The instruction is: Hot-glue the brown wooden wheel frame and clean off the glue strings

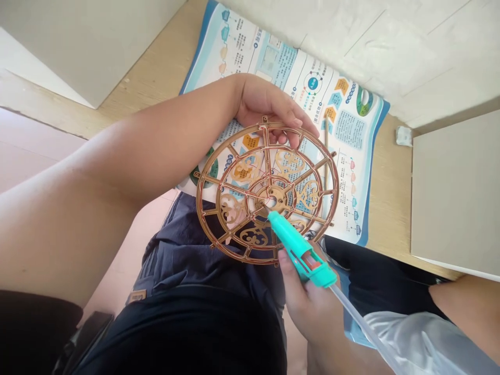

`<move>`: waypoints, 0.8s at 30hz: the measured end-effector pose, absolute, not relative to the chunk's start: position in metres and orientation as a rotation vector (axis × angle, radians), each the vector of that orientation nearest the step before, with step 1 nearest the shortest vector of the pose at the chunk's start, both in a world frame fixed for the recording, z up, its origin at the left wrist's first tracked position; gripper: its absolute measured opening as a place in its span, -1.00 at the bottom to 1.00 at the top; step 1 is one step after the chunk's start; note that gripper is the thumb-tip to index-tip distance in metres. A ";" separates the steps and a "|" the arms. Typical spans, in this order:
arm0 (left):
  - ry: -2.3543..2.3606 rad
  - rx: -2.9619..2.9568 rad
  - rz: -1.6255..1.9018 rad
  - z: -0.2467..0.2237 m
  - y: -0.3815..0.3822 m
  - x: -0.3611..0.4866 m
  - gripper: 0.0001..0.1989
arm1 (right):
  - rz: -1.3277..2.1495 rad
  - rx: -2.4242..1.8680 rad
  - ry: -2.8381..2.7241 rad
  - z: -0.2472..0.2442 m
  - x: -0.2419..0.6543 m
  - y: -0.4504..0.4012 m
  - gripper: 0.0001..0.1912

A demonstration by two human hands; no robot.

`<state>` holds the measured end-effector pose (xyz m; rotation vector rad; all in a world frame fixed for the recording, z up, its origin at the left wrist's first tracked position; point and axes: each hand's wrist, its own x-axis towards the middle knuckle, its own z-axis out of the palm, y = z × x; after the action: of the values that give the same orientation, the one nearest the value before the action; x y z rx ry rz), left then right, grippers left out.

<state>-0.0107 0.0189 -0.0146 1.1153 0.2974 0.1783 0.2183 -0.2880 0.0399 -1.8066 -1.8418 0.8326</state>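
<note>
From the head view, I see a round openwork wheel (267,156) held up over the person's lap and the near edge of the bench (390,192). The left hand (273,112) pinches its far rim with curled fingers. The right hand (310,302) is closed around a teal glue gun (299,245), its tip at the wheel's hub (282,197). Beyond lie a printed sheet (351,130) and, on it, a thin stick (326,151); a small white packet (403,136) sits farther right.
</note>
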 end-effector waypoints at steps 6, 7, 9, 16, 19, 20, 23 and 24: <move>0.307 1.121 0.184 -0.014 0.019 -0.012 -0.45 | 0.751 -1.789 -1.870 0.038 0.216 -0.283 -0.71; 0.312 1.124 0.186 -0.014 0.019 -0.012 -0.45 | 0.749 -1.784 -1.875 0.039 0.216 -0.283 -0.71; 0.309 1.133 0.193 -0.014 0.018 -0.012 -0.44 | 0.754 -1.790 -1.884 0.039 0.216 -0.283 -0.71; 0.296 1.136 0.189 -0.015 0.019 -0.011 -0.49 | 0.804 -1.768 -1.987 0.041 0.221 -0.277 -0.72; 0.281 1.146 0.191 -0.015 0.020 -0.012 -0.51 | 0.820 -1.725 -2.044 0.042 0.221 -0.273 -0.76; 0.280 1.151 0.190 -0.015 0.020 -0.012 -0.51 | 0.818 -1.723 -2.051 0.042 0.221 -0.272 -0.77; 0.293 1.159 0.193 -0.015 0.019 -0.012 -0.49 | 0.800 -1.713 -2.059 0.042 0.219 -0.270 -0.78; 0.296 1.159 0.196 -0.015 0.019 -0.012 -0.48 | 0.797 -1.705 -2.062 0.042 0.219 -0.270 -0.79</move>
<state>-0.0124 0.0188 -0.0154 1.1591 0.2959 0.1962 0.2187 -0.2701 0.0422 -1.7050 -2.0620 0.7967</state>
